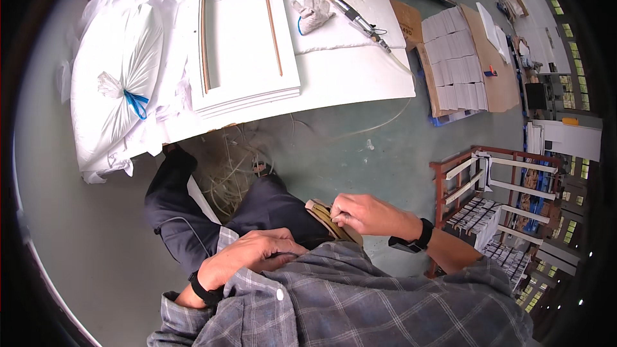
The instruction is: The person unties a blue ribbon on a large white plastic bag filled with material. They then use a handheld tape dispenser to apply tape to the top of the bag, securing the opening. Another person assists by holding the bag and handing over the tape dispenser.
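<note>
My left hand (267,249) lies low over my lap, against the front of my grey plaid shirt (347,295). Its fingers are curled inward, and what they may grip is hidden. At my right hip, my right hand (360,213) is closed in a pinch at the edge of a tan, curved, pad-like thing (347,234). Whatever lies between those fingertips is too small to make out. Ahead on the white table (360,77), a stack of white rectangular frames (283,45) carries brown strips (272,26) along its inner sides.
Right of the frames lie a knitted glove (312,14) and a pen-like air tool (353,16) with a hose. A tied white bag (122,71) fills the table's left. Tangled clear tubing (228,173) sits below. Stacked white pieces (453,58) and a red-brown rack (439,186) stand rightward.
</note>
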The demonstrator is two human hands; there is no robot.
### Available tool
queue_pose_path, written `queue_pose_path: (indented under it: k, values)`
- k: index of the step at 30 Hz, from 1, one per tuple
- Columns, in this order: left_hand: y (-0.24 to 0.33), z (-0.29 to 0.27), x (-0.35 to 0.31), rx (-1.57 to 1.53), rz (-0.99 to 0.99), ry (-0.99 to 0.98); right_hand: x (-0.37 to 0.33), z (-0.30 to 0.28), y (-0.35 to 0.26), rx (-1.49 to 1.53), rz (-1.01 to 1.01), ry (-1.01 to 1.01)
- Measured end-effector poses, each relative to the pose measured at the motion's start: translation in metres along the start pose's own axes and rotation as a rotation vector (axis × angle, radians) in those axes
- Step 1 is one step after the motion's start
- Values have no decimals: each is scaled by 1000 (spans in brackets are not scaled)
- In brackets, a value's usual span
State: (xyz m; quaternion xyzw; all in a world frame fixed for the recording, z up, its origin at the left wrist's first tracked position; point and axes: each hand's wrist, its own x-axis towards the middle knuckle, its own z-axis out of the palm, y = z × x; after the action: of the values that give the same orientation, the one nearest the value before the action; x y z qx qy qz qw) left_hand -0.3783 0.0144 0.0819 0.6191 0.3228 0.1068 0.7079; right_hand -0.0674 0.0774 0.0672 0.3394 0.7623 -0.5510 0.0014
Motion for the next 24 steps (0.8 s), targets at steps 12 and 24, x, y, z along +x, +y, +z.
queue_pose_path:
  k: [12,24]
  values:
    - [-21,-47,-25,292,128,100,146,17,19,-238,195,-466]
    - [-116,-198,-247,-2,-210,1110,188,97,5,-132,366,119]
